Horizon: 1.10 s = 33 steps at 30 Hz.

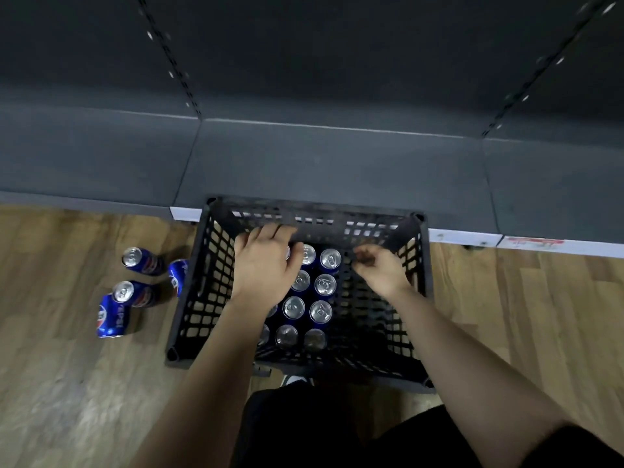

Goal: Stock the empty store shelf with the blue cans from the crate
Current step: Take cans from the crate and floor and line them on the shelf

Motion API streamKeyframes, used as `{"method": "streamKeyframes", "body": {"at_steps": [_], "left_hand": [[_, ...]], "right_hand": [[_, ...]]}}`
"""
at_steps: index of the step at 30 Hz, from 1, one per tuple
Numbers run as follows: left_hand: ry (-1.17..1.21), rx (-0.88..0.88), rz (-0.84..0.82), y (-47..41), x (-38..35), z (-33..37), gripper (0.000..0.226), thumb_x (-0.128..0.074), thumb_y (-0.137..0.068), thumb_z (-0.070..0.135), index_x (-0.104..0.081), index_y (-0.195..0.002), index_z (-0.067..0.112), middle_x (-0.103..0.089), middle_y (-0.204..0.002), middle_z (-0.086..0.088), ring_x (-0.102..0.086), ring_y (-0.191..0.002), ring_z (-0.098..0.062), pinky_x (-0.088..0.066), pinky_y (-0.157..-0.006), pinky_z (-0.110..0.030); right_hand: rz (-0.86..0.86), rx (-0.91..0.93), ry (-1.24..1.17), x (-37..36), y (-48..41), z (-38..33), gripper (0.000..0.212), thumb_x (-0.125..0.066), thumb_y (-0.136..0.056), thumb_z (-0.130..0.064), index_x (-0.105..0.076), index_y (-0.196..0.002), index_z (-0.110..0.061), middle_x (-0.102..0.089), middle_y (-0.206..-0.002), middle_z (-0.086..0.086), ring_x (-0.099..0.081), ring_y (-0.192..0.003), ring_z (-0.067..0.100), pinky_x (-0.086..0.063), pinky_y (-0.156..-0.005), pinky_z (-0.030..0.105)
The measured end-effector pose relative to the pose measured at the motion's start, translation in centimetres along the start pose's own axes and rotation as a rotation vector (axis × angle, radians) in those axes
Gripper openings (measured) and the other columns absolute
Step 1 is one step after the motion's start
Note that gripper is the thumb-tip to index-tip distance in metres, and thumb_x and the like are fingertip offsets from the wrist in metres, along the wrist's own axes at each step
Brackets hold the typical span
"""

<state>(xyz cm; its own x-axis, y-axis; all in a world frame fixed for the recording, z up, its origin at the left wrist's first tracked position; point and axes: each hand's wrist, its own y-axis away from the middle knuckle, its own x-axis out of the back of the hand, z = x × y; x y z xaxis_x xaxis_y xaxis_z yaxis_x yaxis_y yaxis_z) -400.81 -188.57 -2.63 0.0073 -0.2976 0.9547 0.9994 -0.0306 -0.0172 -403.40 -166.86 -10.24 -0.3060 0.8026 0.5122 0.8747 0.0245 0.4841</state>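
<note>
A black plastic crate (202,265) stands on the wooden floor against the empty dark grey shelf (337,163). Several blue cans (320,310) with silver tops stand upright in its left and middle part. My left hand (263,265) reaches palm-down into the crate's far left corner. Its fingers and thumb curl round a can there, of which only a sliver of lid shows. My right hand (381,268) hovers over the crate's bare right side with loosely curled fingers and holds nothing.
Several more blue cans (123,292) sit on the floor left of the crate, some upright, some on their sides. White price strips (466,238) run along the shelf's front edge. My dark-clothed knees and a shoe are just behind the crate.
</note>
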Motion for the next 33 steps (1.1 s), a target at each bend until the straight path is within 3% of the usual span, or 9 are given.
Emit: {"method": "streamKeyframes", "body": {"at_steps": [7, 13, 17, 22, 27, 30, 33], "left_hand": [[0.033, 0.024, 0.005, 0.2, -8.4, -3.5, 0.049, -0.032, -0.089, 0.047, -0.064, -0.111, 0.018, -0.064, -0.111, -0.004, -0.059, -0.101, -0.028, -0.037, -0.093, -0.045], [0.013, 0.022, 0.007, 0.5, -11.9, -5.4, 0.044, -0.035, -0.085, 0.043, -0.065, -0.105, 0.019, -0.065, -0.103, -0.003, -0.061, -0.095, -0.028, -0.041, -0.088, -0.045], [0.019, 0.021, -0.016, 0.4, -13.1, -6.4, 0.045, -0.034, -0.085, 0.043, -0.065, -0.106, 0.018, -0.065, -0.104, -0.004, -0.061, -0.095, -0.027, -0.041, -0.087, -0.044], [0.023, -0.004, -0.017, -0.2, -14.3, -6.6, 0.043, -0.036, -0.086, 0.042, -0.064, -0.105, 0.017, -0.065, -0.104, -0.005, -0.061, -0.092, -0.028, -0.040, -0.087, -0.044], [0.036, -0.009, -0.033, -0.7, -15.1, -6.8, 0.044, -0.035, -0.086, 0.042, -0.063, -0.107, 0.017, -0.064, -0.107, -0.005, -0.059, -0.096, -0.029, -0.037, -0.090, -0.043], [0.041, -0.006, -0.040, -0.6, -15.3, -7.2, 0.045, -0.034, -0.087, 0.043, -0.063, -0.110, 0.017, -0.063, -0.111, -0.004, -0.058, -0.100, -0.028, -0.034, -0.091, -0.042], [0.040, -0.003, -0.040, -0.6, -15.5, -7.6, 0.045, -0.034, -0.087, 0.042, -0.062, -0.111, 0.017, -0.063, -0.112, -0.005, -0.057, -0.100, -0.027, -0.035, -0.090, -0.042]], "right_hand": [[0.020, -0.006, -0.032, -5.3, -4.8, 5.9, 0.036, -0.067, -0.086, -0.009, -0.063, -0.122, -0.012, -0.065, -0.106, -0.003, -0.062, -0.102, 0.014, -0.044, -0.093, 0.021], [0.031, -0.002, 0.000, -7.1, -7.4, 7.1, 0.050, -0.066, -0.084, 0.000, -0.056, -0.132, -0.009, -0.065, -0.120, 0.004, -0.059, -0.104, 0.011, -0.039, -0.085, 0.013], [0.020, 0.017, 0.009, -7.9, -8.6, 7.3, 0.065, -0.067, -0.084, -0.003, -0.044, -0.144, -0.014, -0.059, -0.134, 0.003, -0.056, -0.115, 0.012, -0.036, -0.090, 0.012], [0.008, -0.038, -0.101, -9.3, -9.8, 7.7, 0.075, -0.079, -0.078, -0.029, -0.044, -0.143, -0.022, -0.059, -0.125, -0.006, -0.053, -0.115, 0.009, -0.039, -0.097, 0.020], [0.012, -0.133, -0.146, -11.1, -11.4, 8.3, 0.084, -0.086, -0.068, -0.028, -0.043, -0.140, -0.023, -0.057, -0.124, -0.002, -0.055, -0.111, 0.015, -0.043, -0.094, 0.026], [0.004, -0.231, -0.200, -11.7, -12.6, 8.5, 0.074, -0.085, -0.067, -0.023, -0.046, -0.129, -0.019, -0.060, -0.124, 0.004, -0.059, -0.109, 0.022, -0.049, -0.093, 0.034], [0.003, -0.206, -0.245, -11.8, -12.9, 8.7, 0.075, -0.084, -0.068, -0.019, -0.041, -0.129, -0.025, -0.061, -0.117, 0.001, -0.060, -0.102, 0.020, -0.049, -0.084, 0.031]]}}
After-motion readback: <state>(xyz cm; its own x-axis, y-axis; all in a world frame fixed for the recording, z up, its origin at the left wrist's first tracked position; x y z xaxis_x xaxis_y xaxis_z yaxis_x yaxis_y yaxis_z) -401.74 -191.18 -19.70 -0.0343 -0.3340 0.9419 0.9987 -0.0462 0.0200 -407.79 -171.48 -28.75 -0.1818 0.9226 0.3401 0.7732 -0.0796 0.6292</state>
